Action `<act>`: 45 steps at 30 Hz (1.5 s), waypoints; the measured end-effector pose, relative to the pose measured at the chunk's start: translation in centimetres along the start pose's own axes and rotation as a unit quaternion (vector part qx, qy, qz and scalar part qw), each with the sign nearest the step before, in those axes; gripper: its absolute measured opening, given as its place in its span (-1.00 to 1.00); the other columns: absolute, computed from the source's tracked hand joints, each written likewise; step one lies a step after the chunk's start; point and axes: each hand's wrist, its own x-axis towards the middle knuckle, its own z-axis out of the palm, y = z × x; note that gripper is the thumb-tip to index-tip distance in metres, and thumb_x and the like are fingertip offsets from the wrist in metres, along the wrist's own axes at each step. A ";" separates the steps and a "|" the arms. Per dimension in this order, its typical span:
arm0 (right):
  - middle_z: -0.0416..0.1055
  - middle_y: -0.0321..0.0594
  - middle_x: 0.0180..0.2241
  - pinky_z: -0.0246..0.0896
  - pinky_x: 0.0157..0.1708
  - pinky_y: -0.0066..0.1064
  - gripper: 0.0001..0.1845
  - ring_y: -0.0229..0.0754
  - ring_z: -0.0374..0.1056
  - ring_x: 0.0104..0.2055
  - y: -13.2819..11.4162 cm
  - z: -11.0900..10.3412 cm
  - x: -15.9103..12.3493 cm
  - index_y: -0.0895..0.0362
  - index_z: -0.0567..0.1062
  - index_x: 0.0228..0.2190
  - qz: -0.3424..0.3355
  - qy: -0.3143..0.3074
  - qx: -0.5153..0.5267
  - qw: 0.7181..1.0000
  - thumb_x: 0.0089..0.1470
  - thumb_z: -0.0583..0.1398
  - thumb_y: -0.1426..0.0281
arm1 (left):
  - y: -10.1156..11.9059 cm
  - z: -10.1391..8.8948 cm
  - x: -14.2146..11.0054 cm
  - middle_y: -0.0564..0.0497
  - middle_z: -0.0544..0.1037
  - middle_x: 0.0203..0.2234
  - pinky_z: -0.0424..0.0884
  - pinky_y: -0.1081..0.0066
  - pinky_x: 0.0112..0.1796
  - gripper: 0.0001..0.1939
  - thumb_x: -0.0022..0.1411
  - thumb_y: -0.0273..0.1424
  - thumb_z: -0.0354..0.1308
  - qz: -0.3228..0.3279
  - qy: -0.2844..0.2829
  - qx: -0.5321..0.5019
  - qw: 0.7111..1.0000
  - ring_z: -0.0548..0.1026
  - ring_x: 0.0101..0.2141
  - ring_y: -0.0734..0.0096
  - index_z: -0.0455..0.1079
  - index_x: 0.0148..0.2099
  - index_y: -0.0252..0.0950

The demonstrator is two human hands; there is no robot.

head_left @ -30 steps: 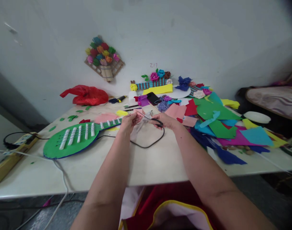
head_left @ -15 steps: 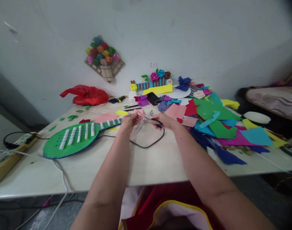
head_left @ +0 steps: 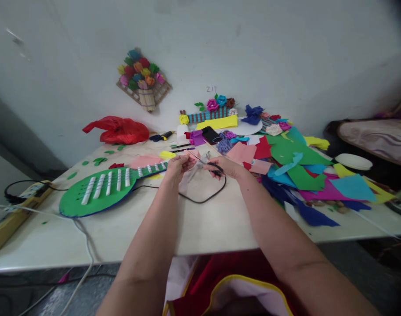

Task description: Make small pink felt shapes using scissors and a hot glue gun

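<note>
The right hand grips black-handled scissors above the middle of the worktop; their blades point at the left hand, whose fingertips pinch a small pink paper piece. A black cable loops across the near side, below both hands. The neck of a green guitar-shaped piece, with 5 white strips on its body, runs up to the left hand. Beyond lie a phone and 2 dark pens; coloured paper sheets crowd the right side, and a red plastic bag sits at back left.

Metal-bladed scissors, matt pink paper
</note>
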 end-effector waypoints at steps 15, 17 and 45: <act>0.29 -0.32 -0.66 -0.15 -0.80 -0.59 -0.75 -0.45 0.14 -0.75 -0.4 0.2 -0.2 0.21 0.32 -0.55 0.011 0.008 0.001 1.000 0.00 0.16 0.28 | -0.1 -0.3 0.2 -0.09 0.53 -0.59 0.44 0.51 -0.44 -0.90 0.09 -0.55 0.12 0.003 -0.007 0.004 1.000 0.52 -0.53 0.45 0.39 -0.46 -0.44; 0.29 -0.32 -0.67 -0.16 -0.80 -0.59 -0.75 -0.45 0.14 -0.75 -0.4 0.2 -0.2 0.21 0.32 -0.55 0.008 0.007 0.004 1.000 -0.01 0.16 0.29 | -0.1 -0.3 0.2 -0.09 0.53 -0.59 0.45 0.50 -0.44 -0.91 0.08 -0.56 0.13 0.002 -0.003 0.003 1.000 0.52 -0.53 0.44 0.38 -0.47 -0.43; 0.26 -0.37 -0.71 -0.07 -0.81 -0.60 -0.73 -0.46 0.10 -0.77 -0.3 0.5 0.1 0.22 0.32 -0.55 0.011 0.007 0.041 0.999 -0.07 0.23 0.28 | -0.2 -0.4 0.2 -0.07 0.52 -0.59 0.44 0.49 -0.44 -0.90 0.08 -0.54 0.12 0.002 0.002 0.008 1.000 0.52 -0.52 0.43 0.37 -0.46 -0.44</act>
